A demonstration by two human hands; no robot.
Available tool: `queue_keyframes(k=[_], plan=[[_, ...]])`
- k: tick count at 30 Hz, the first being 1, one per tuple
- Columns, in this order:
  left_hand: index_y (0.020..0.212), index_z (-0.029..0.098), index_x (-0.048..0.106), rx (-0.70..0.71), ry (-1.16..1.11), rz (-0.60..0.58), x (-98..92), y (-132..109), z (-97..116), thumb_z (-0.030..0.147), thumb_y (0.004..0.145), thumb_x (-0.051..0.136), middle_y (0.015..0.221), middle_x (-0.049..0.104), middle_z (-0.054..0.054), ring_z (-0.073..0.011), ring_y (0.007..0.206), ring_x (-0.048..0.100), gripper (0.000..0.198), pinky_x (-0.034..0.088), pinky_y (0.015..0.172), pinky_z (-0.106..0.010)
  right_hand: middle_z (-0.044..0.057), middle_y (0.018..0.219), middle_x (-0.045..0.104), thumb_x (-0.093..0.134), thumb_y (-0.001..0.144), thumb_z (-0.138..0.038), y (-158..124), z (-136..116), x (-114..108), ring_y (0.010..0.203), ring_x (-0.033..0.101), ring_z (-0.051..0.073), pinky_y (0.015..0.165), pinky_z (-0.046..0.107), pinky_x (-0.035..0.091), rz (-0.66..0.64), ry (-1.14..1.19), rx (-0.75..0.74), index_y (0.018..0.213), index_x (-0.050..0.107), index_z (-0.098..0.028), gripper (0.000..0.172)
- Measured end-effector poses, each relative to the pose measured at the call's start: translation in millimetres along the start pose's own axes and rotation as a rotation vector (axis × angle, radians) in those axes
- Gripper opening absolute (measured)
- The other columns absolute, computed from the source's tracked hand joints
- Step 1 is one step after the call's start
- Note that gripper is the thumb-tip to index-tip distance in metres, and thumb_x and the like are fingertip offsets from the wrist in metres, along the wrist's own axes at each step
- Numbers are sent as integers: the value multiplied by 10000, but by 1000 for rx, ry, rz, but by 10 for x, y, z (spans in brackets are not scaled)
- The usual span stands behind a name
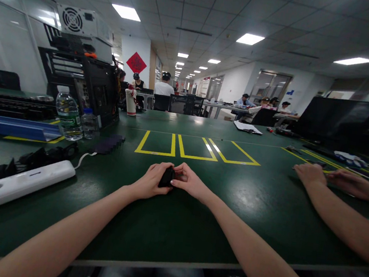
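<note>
Both of my hands meet on a small black object (166, 177) that rests on the green table (172, 220) in front of me. My left hand (150, 182) curls round its left side, fingers closed over it. My right hand (187, 181) pinches its right side with fingers and thumb. What the object is I cannot make out. Three yellow outlined boxes (197, 148) are marked on the table just beyond my hands.
A white power strip (21, 182), black cables and two water bottles (69, 116) lie at the left, with black equipment racks (85, 78) behind. Another person's forearms (342, 199) rest on the table at the right. A dark monitor (349, 121) stands at far right; people sit in the background.
</note>
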State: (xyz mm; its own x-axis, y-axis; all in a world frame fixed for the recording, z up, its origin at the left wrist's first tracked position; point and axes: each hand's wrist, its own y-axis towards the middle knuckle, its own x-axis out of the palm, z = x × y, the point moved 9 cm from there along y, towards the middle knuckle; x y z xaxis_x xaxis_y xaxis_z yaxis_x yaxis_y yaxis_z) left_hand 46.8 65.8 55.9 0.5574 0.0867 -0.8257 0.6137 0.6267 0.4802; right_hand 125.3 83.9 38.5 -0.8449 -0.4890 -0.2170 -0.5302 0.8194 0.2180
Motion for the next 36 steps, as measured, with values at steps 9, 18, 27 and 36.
queue_keyframes(k=[9, 18, 27, 36], plan=[[1191, 219, 251, -6, 1, 11, 4, 11, -6, 290, 673, 579, 1132, 436, -66, -225, 1076, 413, 616, 252, 946, -405, -2, 856, 496, 572, 694, -303, 19, -11, -34, 845, 508, 132, 807, 342, 414, 62, -34, -56, 865, 457, -192, 234], [1198, 219, 247, -2, 0, -1, 1, 4, -1, 287, 690, 563, 1138, 430, -69, -227, 1082, 403, 602, 249, 950, -407, 36, 949, 499, 610, 662, -272, 18, 45, -26, 899, 510, 159, 818, 369, 418, 32, -24, 6, 926, 454, -179, 320], [1202, 215, 241, 0, -1, -3, 12, 6, -13, 290, 689, 571, 1148, 419, -66, -219, 1088, 395, 615, 243, 959, -394, 9, 888, 495, 551, 712, -315, 4, -15, -25, 870, 506, 139, 815, 352, 412, 40, -37, -44, 879, 454, -191, 230], [1201, 207, 248, 6, 6, 2, 14, 7, -7, 302, 695, 561, 1138, 427, -73, -223, 1087, 396, 603, 248, 952, -399, 42, 955, 488, 578, 694, -282, 33, 85, -41, 907, 499, 158, 819, 366, 411, 46, -34, 23, 957, 451, -176, 311]])
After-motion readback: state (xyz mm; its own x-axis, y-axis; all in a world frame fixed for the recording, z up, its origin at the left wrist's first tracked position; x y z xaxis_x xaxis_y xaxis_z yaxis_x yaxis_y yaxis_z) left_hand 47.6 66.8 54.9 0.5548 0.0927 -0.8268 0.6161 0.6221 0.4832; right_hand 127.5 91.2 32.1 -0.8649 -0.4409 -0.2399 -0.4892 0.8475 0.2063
